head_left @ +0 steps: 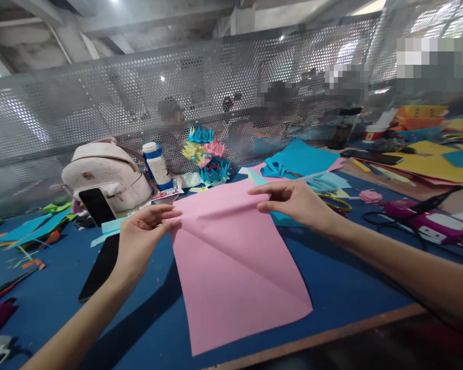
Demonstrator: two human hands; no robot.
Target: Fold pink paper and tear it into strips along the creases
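A large sheet of pink paper [231, 288] hangs between my two hands over the blue tabletop, its lower edge towards me. A diagonal crease crosses it, and a raised fold runs near its upper part. My left hand [144, 234] pinches the left edge between thumb and fingers. On the right edge, my right hand [293, 203] has the same kind of pinch, a little higher up. Just behind my left wrist lies a black phone [100, 270], partly covered by the forearm.
Behind stand a pale backpack [104, 172], a white and blue bottle [156, 164] and folded paper flowers [206, 154]. Blue paper sheets [304, 156] lie beyond my right hand. A purple glue gun [428, 221] with a black cable is at right; scissors [11, 288] lie far left.
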